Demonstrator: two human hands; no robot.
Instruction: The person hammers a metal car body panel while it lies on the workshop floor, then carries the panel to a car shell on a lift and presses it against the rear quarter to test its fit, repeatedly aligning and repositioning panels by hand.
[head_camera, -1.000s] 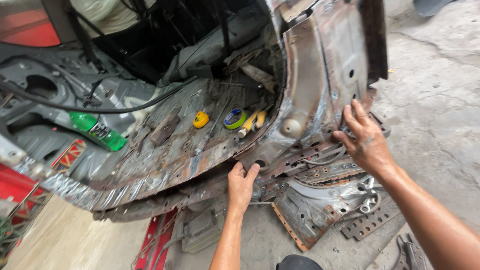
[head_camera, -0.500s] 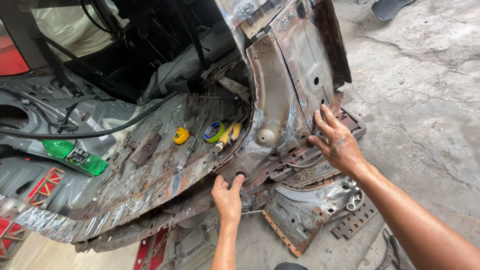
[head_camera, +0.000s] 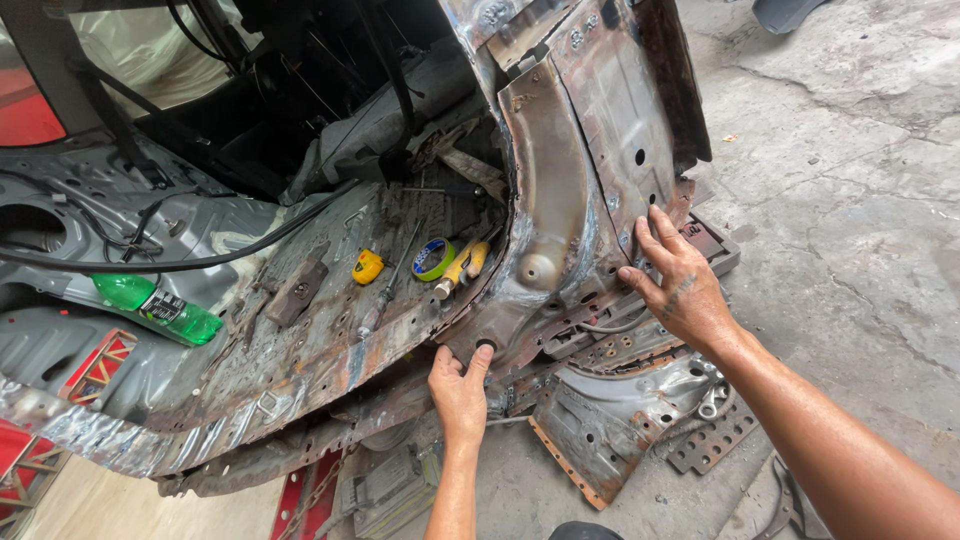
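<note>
Rusty car body panel (head_camera: 560, 200), frame centre: left hand (head_camera: 460, 395) grips its lower edge; right hand (head_camera: 680, 285) lies open, flat on it.

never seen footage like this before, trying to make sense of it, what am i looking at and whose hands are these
There is no machine here. The one view comes from a camera worn on a person's head, looking down at that person's two bare hands. They work on a stripped, rusty car body shell standing on a concrete floor. The left hand grips the lower edge of the shell beside a small round hole. The right hand lies flat, fingers spread, on the rusted side panel. Neither holds a tool. Lying on the shell's floor are a green bottle, a yellow tape measure, a roll of tape and a screwdriver.
</note>
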